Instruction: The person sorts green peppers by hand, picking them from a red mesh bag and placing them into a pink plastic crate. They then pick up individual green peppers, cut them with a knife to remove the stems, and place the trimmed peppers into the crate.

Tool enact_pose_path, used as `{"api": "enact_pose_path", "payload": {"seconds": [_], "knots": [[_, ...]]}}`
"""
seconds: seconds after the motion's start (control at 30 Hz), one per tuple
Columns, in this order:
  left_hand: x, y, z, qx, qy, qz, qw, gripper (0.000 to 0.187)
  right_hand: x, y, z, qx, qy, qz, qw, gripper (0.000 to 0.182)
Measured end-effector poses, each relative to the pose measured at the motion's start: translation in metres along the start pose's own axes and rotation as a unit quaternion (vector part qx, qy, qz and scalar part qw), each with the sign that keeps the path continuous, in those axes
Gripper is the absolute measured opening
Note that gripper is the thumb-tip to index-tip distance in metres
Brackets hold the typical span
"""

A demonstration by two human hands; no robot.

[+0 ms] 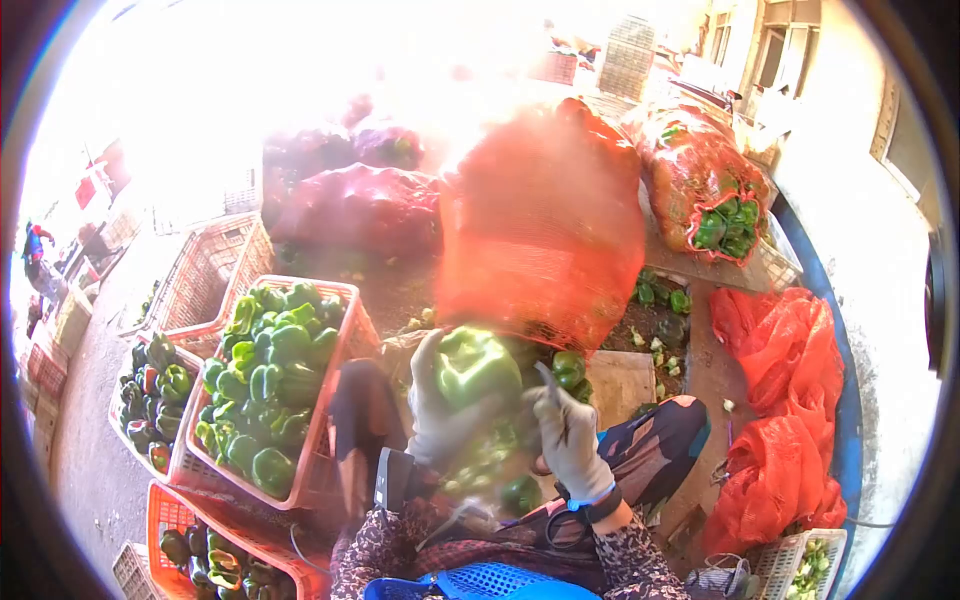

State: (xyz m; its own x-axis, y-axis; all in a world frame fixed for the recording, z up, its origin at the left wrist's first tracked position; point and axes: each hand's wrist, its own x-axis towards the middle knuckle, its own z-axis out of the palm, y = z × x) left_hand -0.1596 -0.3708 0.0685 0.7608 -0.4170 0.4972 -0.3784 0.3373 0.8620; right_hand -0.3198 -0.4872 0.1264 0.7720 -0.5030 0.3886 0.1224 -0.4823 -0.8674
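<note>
In the middle of the view, my left hand (pixel 432 405), in a pale glove and blurred by motion, grips a large green bell pepper (pixel 478 366). To the right of it, my right hand (pixel 572 436), gloved too, is closed on what looks like a small knife (pixel 546 377) with its short dark blade pointing up. Below the hands, between my knees, lies a blurred heap of pale green pieces (pixel 490 455). Another green pepper (pixel 520 495) rests near my lap, and more peppers (pixel 569 369) lie just beyond my right hand.
A crate of green peppers (pixel 270 380) stands at my left, with a smaller basket (pixel 125 400) and an orange crate (pixel 165 510) beside it. A big orange mesh sack (pixel 545 230) stands ahead. Red netting (pixel 780 400) lies at right. Glare washes out the upper left.
</note>
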Motion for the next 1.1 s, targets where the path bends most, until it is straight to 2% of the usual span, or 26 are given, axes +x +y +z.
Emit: {"api": "enact_pose_path", "payload": {"seconds": [0.03, 0.07, 0.1, 0.13, 0.17, 0.2, 0.23, 0.33, 0.4, 0.5, 0.57, 0.63, 0.67, 0.7, 0.77, 0.83, 0.9, 0.93, 0.97, 1.03, 1.1], "knots": [[0.004, -0.004, -0.013, 0.004, 0.002, 0.002, 1.000, 0.115, -0.001, -0.008, 0.006, -0.038, -0.050, 0.011, 0.998, 0.021], [0.004, -0.007, -0.027, 0.029, -0.014, 0.022, 0.999, 0.114, 0.000, -0.009, 0.015, -0.096, -0.055, -0.058, 0.992, 0.020], [0.000, -0.010, -0.037, 0.054, -0.032, 0.036, 0.997, 0.114, 0.000, -0.014, 0.023, -0.093, -0.058, -0.052, 0.993, 0.020], [0.004, -0.006, -0.044, 0.100, -0.028, 0.097, 0.990, 0.109, 0.004, -0.023, 0.029, -0.089, -0.092, -0.031, 0.991, 0.020], [0.009, 0.003, -0.049, 0.099, -0.028, 0.093, 0.990, 0.109, 0.009, -0.030, 0.034, -0.088, -0.125, -0.013, 0.988, 0.019], [0.014, 0.015, -0.054, 0.158, -0.033, 0.156, 0.974, 0.106, 0.012, -0.028, 0.041, -0.108, -0.129, -0.042, 0.985, 0.027], [0.015, 0.023, -0.058, 0.214, -0.035, 0.218, 0.952, 0.103, 0.014, -0.029, 0.046, -0.112, -0.131, -0.040, 0.984, 0.027], [0.010, 0.025, -0.072, 0.177, -0.023, 0.211, 0.961, 0.098, 0.015, -0.040, 0.061, -0.119, -0.159, -0.022, 0.980, 0.025], [0.006, 0.022, -0.077, 0.145, -0.004, 0.203, 0.968, 0.095, 0.013, -0.054, 0.069, -0.050, -0.156, 0.016, 0.986, 0.024], [0.002, 0.020, -0.079, 0.140, 0.015, 0.228, 0.964, 0.089, -0.001, -0.057, 0.077, -0.085, -0.157, 0.046, 0.983, 0.028], [-0.013, 0.025, -0.078, 0.119, 0.007, 0.222, 0.968, 0.082, -0.015, -0.053, 0.084, -0.100, -0.128, 0.022, 0.986, 0.026], [-0.029, 0.026, -0.070, -0.013, 0.080, 0.006, 0.997, 0.093, -0.034, -0.029, 0.091, -0.240, -0.129, -0.102, 0.957, 0.024], [-0.027, 0.045, -0.069, -0.102, 0.087, -0.033, 0.990, 0.093, -0.042, -0.025, 0.098, -0.223, -0.115, -0.109, 0.962, 0.024], [-0.029, 0.046, -0.073, -0.058, 0.084, -0.018, 0.995, 0.092, -0.045, -0.023, 0.102, -0.235, -0.097, -0.109, 0.961, 0.024], [-0.031, 0.037, -0.085, -0.081, 0.072, -0.014, 0.994, 0.091, -0.043, -0.021, 0.110, -0.255, -0.159, -0.063, 0.952, 0.026], [-0.039, 0.050, -0.085, -0.132, 0.095, -0.079, 0.984, 0.087, -0.045, -0.017, 0.117, -0.261, -0.158, -0.065, 0.950, 0.028], [-0.045, 0.060, -0.082, -0.192, 0.094, -0.118, 0.970, 0.072, -0.046, -0.005, 0.127, -0.300, -0.195, -0.090, 0.930, 0.027], [-0.046, 0.062, -0.078, -0.230, 0.113, -0.125, 0.959, 0.068, -0.048, -0.010, 0.123, -0.314, -0.227, -0.043, 0.921, 0.024], [-0.048, 0.065, -0.078, -0.261, 0.138, -0.131, 0.946, 0.065, -0.050, -0.003, 0.123, -0.299, -0.240, -0.055, 0.922, 0.024], [-0.055, 0.043, -0.088, -0.218, 0.140, -0.126, 0.958, 0.059, -0.053, 0.015, 0.129, -0.170, -0.208, -0.037, 0.963, 0.021], [-0.048, 0.045, -0.090, -0.278, 0.138, -0.166, 0.936, 0.064, -0.047, 0.026, 0.136, -0.176, -0.235, -0.030, 0.955, 0.022]]}}
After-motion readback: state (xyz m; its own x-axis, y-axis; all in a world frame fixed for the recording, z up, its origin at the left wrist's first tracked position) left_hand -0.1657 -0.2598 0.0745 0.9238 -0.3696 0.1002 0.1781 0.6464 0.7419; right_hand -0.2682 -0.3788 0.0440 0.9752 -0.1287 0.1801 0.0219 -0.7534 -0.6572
